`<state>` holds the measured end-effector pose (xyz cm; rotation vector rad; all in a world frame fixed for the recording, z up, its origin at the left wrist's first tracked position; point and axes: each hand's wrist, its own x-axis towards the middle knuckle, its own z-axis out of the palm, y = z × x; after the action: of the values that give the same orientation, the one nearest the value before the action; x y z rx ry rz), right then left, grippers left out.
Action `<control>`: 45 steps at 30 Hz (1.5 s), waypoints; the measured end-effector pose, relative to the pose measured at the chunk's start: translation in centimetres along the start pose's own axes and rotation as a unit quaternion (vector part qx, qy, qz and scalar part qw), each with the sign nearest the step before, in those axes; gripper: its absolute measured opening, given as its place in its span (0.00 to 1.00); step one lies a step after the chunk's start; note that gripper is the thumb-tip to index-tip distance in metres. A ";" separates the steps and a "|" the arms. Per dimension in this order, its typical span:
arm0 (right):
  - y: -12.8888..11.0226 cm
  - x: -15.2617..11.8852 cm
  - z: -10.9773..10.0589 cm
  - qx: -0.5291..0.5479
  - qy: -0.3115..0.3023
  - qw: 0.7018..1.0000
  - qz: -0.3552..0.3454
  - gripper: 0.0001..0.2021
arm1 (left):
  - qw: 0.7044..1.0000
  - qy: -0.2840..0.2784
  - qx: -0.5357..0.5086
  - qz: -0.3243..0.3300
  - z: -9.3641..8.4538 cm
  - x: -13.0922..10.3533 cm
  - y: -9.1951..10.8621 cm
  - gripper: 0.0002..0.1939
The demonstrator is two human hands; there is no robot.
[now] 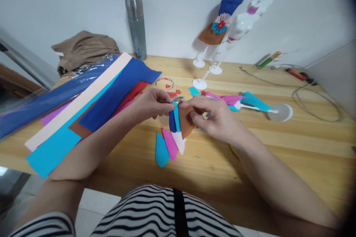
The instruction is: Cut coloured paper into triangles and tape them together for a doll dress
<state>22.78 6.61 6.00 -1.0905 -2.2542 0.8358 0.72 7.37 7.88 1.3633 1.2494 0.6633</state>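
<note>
My left hand (152, 103) and my right hand (213, 115) meet over the middle of the wooden table (250, 155), both pinching a small bundle of cut paper pieces (179, 120): dark blue, light blue and brown, held upright. Under the hands three loose petal-shaped cutouts lie on the table: light blue (161, 150), pink (170, 144) and white (179, 142).
Long sheets of coloured paper (91, 100) spread across the left of the table. At the back stand a steel flask (136, 26), a brown cloth (85, 48) and small white mannequins (239, 26) dressed in paper. A tape roll (164, 83), paper scraps (236, 100), a cable (314, 98) lie beyond.
</note>
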 end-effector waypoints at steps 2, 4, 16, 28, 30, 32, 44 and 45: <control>0.1 0.0 0.0 0.003 0.000 1.000 -0.024 0.18 | 1.000 -0.002 0.001 -0.001 0.0 0.1 -0.1 0.08; 0.3 0.0 0.0 0.008 0.005 0.999 -0.048 0.18 | 1.000 -0.003 0.003 -0.006 -0.1 0.1 -0.1 0.08; 0.7 0.3 0.5 0.056 0.031 0.997 -0.049 0.05 | 1.000 -0.010 0.001 -0.016 0.1 0.0 -0.1 0.07; 0.9 0.5 1.8 0.092 0.068 0.993 0.010 0.03 | 1.000 -0.017 0.006 -0.010 0.2 0.2 -0.7 0.06; 0.9 0.5 1.8 0.089 0.067 0.994 0.011 0.03 | 1.000 -0.019 0.008 -0.010 0.2 0.2 -0.6 0.06; 0.9 0.5 1.9 0.087 0.065 0.994 0.011 0.04 | 1.000 -0.020 0.012 -0.011 0.2 0.2 -0.6 0.06; 0.5 0.4 2.5 0.023 0.106 0.992 0.072 0.09 | 0.998 -0.051 0.009 0.029 0.7 -0.4 -0.4 0.09; 0.4 0.4 2.6 0.019 0.110 0.991 0.079 0.09 | 0.998 -0.055 0.008 0.034 0.7 -0.4 -0.4 0.09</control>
<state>21.11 6.30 4.03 -1.2900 -1.9831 0.7757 1.13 6.73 7.45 1.4409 1.1268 0.6188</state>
